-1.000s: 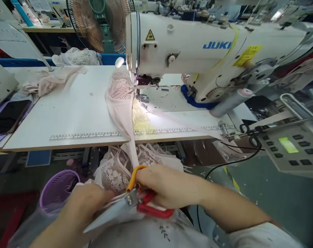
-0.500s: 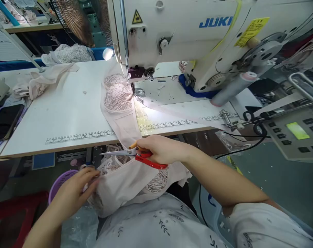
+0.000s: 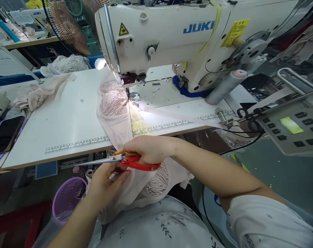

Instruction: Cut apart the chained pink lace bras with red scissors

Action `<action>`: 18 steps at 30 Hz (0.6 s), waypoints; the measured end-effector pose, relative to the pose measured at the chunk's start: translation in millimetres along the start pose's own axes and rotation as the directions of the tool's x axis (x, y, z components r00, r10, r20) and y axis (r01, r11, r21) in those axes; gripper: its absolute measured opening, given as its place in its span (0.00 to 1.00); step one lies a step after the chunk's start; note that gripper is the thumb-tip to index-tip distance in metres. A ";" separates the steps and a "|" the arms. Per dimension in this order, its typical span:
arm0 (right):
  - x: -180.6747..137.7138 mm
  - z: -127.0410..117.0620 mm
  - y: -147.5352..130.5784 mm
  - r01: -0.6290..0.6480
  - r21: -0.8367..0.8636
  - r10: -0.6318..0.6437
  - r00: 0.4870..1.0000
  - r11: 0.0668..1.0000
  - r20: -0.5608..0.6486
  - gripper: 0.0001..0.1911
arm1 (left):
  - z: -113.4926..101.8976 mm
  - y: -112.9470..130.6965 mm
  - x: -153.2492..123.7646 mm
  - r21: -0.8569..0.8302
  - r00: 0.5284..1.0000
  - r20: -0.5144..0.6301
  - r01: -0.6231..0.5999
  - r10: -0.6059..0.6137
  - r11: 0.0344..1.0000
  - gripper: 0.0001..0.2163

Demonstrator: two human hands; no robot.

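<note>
My right hand is closed around scissors with red handles, their blades pointing left. A slim orange-yellow tool also sticks out of that hand; its kind is unclear. Just below the blades, my left hand pinches the pale pink fabric of a bra in my lap, its fingertips partly hidden by the scissors. Another lace-cupped pale pink bra lies under the needle of the sewing machine, its band hanging over the table edge toward my hands.
A pale elastic tape runs right from the needle. A purple basket stands low at left, beside a red stool. On the table lie a crumpled pink piece and a phone. A fan stands behind.
My left hand has moved right and up, from the fabric's left side to just under the scissors. The scissors have shifted slightly left and down in view as the camera turned.
</note>
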State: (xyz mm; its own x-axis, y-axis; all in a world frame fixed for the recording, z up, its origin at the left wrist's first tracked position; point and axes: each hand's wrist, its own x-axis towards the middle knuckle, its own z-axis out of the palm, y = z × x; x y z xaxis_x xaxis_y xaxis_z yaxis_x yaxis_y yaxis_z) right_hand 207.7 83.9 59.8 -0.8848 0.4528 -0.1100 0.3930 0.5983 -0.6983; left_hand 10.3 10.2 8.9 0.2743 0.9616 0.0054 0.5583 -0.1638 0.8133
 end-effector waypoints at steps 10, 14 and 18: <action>3.2 -9.8 4.7 -0.053 0.097 0.049 0.998 0.994 0.043 0.10 | -5.4 -5.8 7.1 -0.548 0.959 0.158 0.283 -0.234 0.787 0.09; 3.3 -8.8 7.9 -0.027 0.121 0.022 0.999 0.992 0.041 0.10 | -1.9 -8.1 8.4 -0.583 0.950 0.151 0.310 -0.274 0.751 0.10; 3.2 -6.8 10.0 -0.008 0.112 0.004 0.999 0.994 0.037 0.10 | 0.7 -11.6 9.3 -0.570 0.951 0.137 0.304 -0.277 0.763 0.09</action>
State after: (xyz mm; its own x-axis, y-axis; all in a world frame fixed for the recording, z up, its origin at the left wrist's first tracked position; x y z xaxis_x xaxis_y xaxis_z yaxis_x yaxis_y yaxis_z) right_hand 210.6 95.9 57.2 -0.8918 0.4305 -0.1392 0.3699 0.5164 -0.7723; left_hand 6.9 20.9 -0.9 0.2140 0.9297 -0.2998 0.0636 0.2930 0.9540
